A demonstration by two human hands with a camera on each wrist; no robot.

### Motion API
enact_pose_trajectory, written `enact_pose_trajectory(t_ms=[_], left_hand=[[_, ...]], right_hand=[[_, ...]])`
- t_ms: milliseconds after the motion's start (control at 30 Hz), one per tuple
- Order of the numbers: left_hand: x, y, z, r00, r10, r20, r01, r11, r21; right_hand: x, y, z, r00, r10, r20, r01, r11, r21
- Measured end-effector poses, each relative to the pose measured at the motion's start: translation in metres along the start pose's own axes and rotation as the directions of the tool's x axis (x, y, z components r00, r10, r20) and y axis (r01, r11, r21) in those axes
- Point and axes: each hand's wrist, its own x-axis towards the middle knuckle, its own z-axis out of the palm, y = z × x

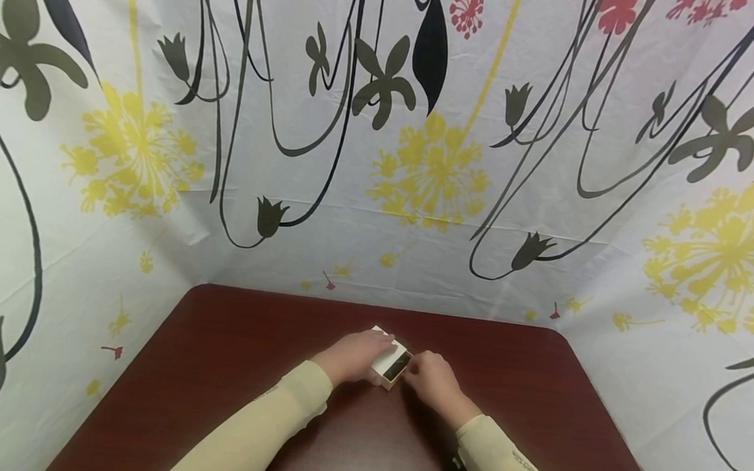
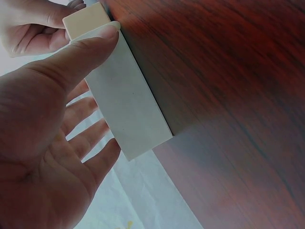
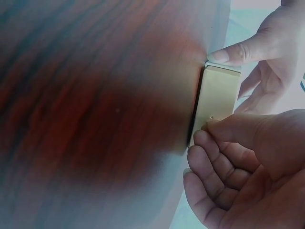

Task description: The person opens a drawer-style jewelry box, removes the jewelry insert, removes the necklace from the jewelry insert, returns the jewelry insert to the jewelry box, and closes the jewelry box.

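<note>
A small box lies near the middle of the table, with a white outer sleeve [image 1: 393, 357] and a tan drawer [image 2: 88, 21] that sticks partly out of it. The drawer's inside looks dark in the head view. My left hand [image 1: 353, 355] holds the sleeve from the left, thumb along one long edge and fingers on the opposite side. At the drawer's protruding end, my right hand [image 1: 436, 379] pinches a part with thumb and forefinger, the other fingers curled. In the right wrist view the drawer's tan front [image 3: 219, 90] has a small dark mark beside the thumb.
The dark red-brown wooden table [image 1: 268, 322] has rounded far corners. White fabric with a flower print [image 1: 427, 260] hangs behind it and on both sides. Both forearms wear pale yellow sleeves [image 1: 262, 423].
</note>
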Motion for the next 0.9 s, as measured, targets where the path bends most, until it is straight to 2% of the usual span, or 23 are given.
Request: enact_pose_trajectory(t_ms=[900], left_hand=[[-0.0004,0.0005,-0.0021,1.0,-0.014,0.018,0.014,1.0,-0.024]], right_hand=[[-0.0015,-0.0001,-0.0015,1.0,0.008,0.001,-0.008,1.0,0.0]])
